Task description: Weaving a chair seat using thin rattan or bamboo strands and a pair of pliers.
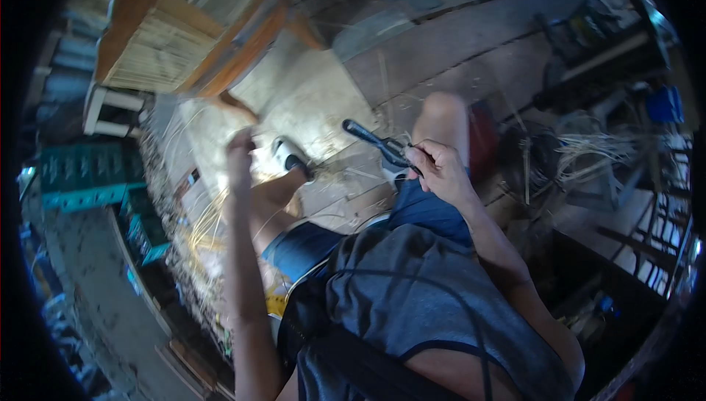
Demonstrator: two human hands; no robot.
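My right hand [441, 169] is closed around one end of a dark hand tool [365, 135]. Its long rounded handle points up and to the left, above my right thigh; the exact kind cannot be made out. On the left, my left hand [241, 145] is raised over the pale sheet on the floor, just below the wooden chair [239, 52]. Its fingers look curled together, but blur hides whatever they hold. Thin pale strands [206, 228] lie in a loose bundle beside my left forearm.
A pale sheet [323, 85] covers part of the plank floor [456, 55]. Green crates [88, 173] and a small white stool [110, 107] stand at left. Coiled strips [596, 155] lie at right, near a blue container [664, 105]. A red object [482, 140] sits beside my right knee.
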